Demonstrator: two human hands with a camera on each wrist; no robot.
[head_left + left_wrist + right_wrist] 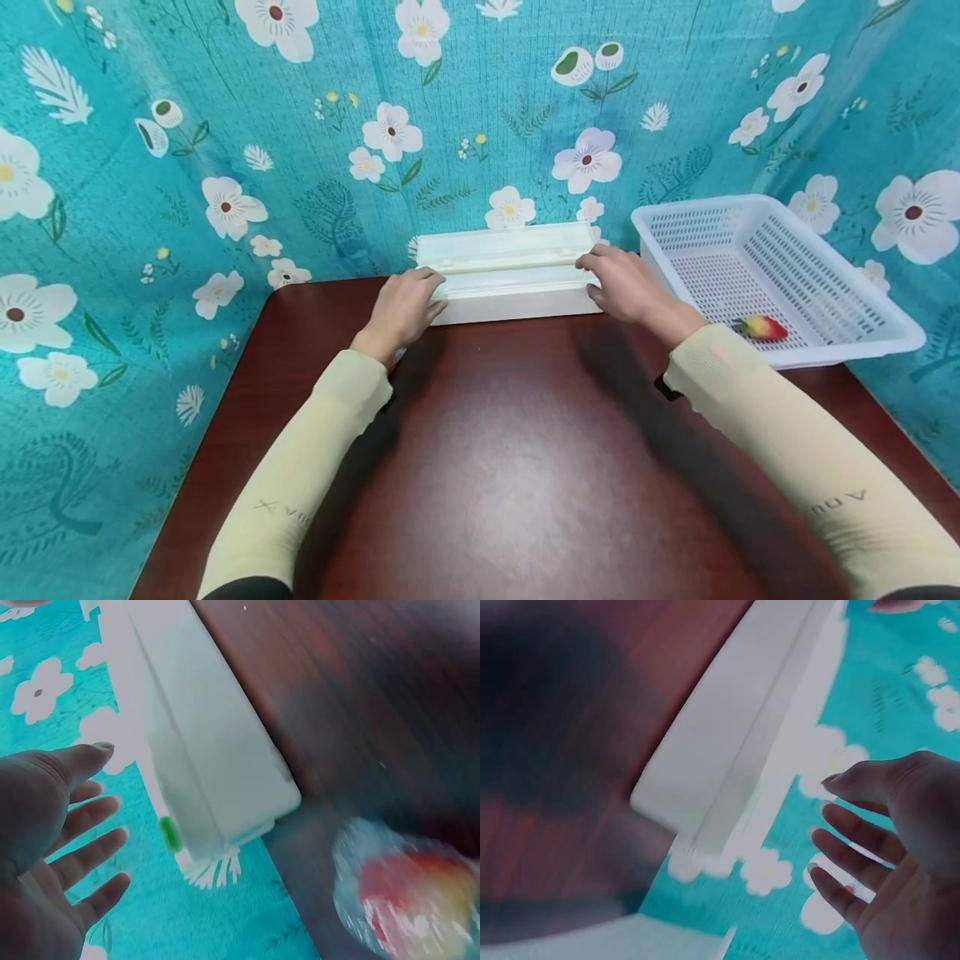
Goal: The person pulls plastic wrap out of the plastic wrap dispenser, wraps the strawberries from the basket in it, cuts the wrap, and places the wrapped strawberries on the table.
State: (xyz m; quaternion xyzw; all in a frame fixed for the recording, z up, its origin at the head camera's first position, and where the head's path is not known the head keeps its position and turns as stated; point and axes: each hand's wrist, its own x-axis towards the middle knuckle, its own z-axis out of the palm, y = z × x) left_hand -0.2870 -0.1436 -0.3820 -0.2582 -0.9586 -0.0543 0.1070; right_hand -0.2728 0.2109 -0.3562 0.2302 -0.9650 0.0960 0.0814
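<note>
A long white box (517, 307), which looks like a cling film dispenser, lies at the table's back edge with its lid (495, 243) raised toward the curtain. At its left end is my left hand (403, 304), fingers extended; the left wrist view shows them beside the box, by a green tab (170, 834). My right hand (624, 282) is at the other end, thumb and fingers spread in the right wrist view. Neither hand visibly grips anything. Inside the box is hard to make out. A red and yellow thing in clear plastic (412, 900) lies near the left wrist.
To the right stands a white perforated basket (847, 292) holding a red and yellow strawberry-like fruit (763, 327) with green leaves. A blue flowered curtain (465, 92) hangs behind and along both sides of the dark brown table (510, 467).
</note>
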